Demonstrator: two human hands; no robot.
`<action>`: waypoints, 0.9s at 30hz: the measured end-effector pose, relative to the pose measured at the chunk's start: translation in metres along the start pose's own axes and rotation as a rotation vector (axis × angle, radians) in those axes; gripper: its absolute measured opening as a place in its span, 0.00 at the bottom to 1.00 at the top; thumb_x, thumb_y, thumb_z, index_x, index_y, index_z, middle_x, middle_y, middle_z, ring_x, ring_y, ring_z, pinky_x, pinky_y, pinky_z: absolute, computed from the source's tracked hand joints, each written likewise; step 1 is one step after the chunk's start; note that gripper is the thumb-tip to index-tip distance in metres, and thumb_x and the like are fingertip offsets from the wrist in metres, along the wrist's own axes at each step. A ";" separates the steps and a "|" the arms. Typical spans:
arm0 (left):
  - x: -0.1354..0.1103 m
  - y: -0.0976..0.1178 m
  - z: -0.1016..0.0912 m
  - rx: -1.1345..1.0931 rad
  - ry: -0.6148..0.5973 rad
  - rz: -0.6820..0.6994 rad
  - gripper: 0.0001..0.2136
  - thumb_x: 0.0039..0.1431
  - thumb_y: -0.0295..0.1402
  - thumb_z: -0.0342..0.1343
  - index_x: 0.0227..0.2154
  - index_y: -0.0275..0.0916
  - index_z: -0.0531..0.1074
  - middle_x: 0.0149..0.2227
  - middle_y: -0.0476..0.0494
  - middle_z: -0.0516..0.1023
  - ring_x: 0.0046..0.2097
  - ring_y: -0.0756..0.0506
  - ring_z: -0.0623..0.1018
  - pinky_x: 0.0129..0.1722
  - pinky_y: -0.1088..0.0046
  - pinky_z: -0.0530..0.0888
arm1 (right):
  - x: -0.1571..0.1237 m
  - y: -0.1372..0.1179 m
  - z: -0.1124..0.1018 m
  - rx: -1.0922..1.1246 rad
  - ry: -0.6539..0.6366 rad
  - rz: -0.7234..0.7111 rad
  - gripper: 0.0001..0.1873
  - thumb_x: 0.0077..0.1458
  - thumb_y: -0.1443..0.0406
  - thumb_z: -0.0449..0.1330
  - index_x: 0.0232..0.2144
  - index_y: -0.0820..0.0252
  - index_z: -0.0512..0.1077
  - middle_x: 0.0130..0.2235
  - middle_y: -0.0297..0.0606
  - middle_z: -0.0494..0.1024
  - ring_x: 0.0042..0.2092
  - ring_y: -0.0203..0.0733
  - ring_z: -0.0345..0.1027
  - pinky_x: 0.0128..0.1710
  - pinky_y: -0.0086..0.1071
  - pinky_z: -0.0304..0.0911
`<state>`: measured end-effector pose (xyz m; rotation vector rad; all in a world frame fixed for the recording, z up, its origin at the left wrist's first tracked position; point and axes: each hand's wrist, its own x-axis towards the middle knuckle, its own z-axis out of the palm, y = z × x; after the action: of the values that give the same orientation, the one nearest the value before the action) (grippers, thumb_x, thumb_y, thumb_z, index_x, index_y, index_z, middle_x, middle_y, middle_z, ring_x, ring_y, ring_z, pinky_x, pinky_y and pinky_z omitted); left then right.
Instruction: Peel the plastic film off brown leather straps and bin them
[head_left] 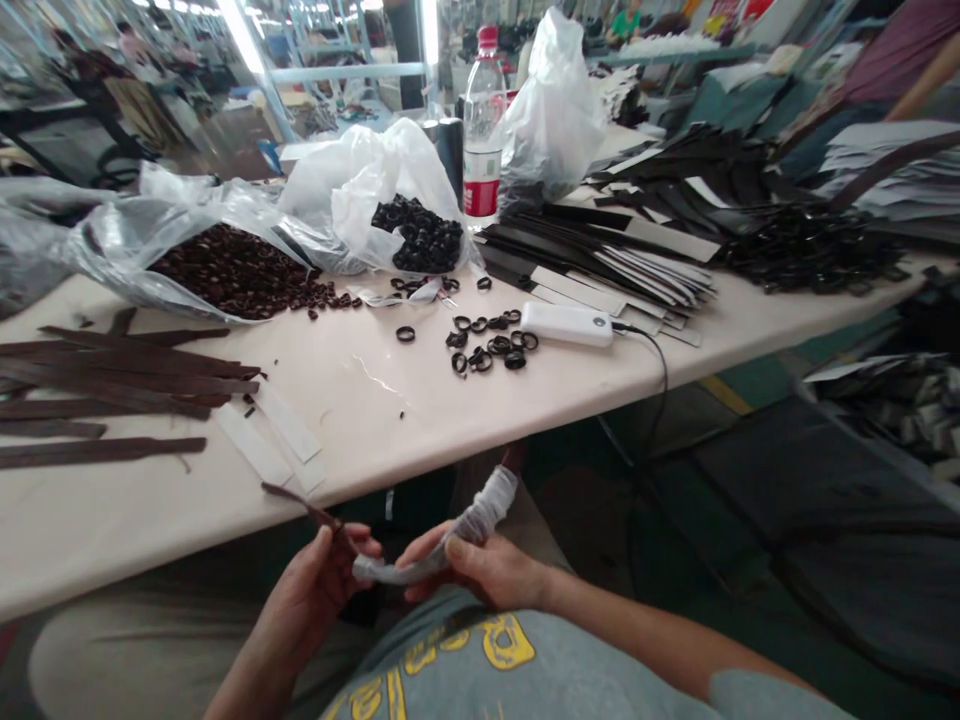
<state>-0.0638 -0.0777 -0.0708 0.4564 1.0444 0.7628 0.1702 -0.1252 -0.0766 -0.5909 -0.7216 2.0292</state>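
Holding one white-wrapped strip (480, 520) below the surface (360, 400) edge, over the lap. Left grip (319, 590) pinches its end and one brown strap (300, 504); right grip (491, 570) clenched on its middle. One bottle (482, 130), one power bank (568, 325) on top.

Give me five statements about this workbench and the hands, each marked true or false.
1. The left hand and right hand both grip a white-wrapped strip. True.
2. The water bottle lies on its side. False: it stands upright.
3. The power bank has a cable plugged in. True.
4. The brown rings sit in a metal bowl. False: they lie in a clear plastic bag.
5. Loose black rings lie beside the power bank. True.
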 end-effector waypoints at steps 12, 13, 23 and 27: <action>-0.011 0.031 0.027 0.342 -0.607 0.204 0.22 0.59 0.52 0.55 0.38 0.37 0.82 0.36 0.36 0.83 0.36 0.41 0.79 0.37 0.68 0.75 | -0.017 -0.076 0.004 -1.011 -0.067 -0.171 0.19 0.66 0.56 0.53 0.38 0.63 0.78 0.37 0.41 0.80 0.41 0.42 0.73 0.49 0.36 0.66; -0.008 0.033 0.034 0.288 -0.538 0.244 0.22 0.59 0.51 0.56 0.43 0.38 0.81 0.42 0.35 0.82 0.40 0.40 0.80 0.38 0.68 0.75 | -0.016 -0.080 0.006 -1.106 -0.073 -0.167 0.17 0.66 0.58 0.52 0.37 0.62 0.77 0.36 0.39 0.80 0.40 0.42 0.73 0.52 0.38 0.64; 0.012 0.048 0.130 -0.070 -0.522 0.237 0.20 0.56 0.43 0.64 0.48 0.39 0.77 0.35 0.42 0.83 0.35 0.45 0.81 0.37 0.72 0.76 | 0.019 -0.087 0.024 -1.371 -0.162 0.022 0.07 0.58 0.66 0.57 0.32 0.61 0.75 0.35 0.37 0.78 0.39 0.42 0.70 0.39 0.31 0.65; 0.019 0.071 0.127 -0.209 -0.255 0.423 0.15 0.56 0.40 0.65 0.40 0.35 0.79 0.29 0.44 0.82 0.32 0.47 0.81 0.36 0.74 0.76 | 0.022 -0.093 0.013 -1.025 -0.126 0.121 0.11 0.59 0.67 0.53 0.28 0.62 0.72 0.26 0.32 0.74 0.29 0.34 0.66 0.30 0.25 0.60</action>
<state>0.0308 -0.0153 0.0216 0.5856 0.6259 1.1446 0.2041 -0.0680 -0.0064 -1.0871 -1.8572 1.6947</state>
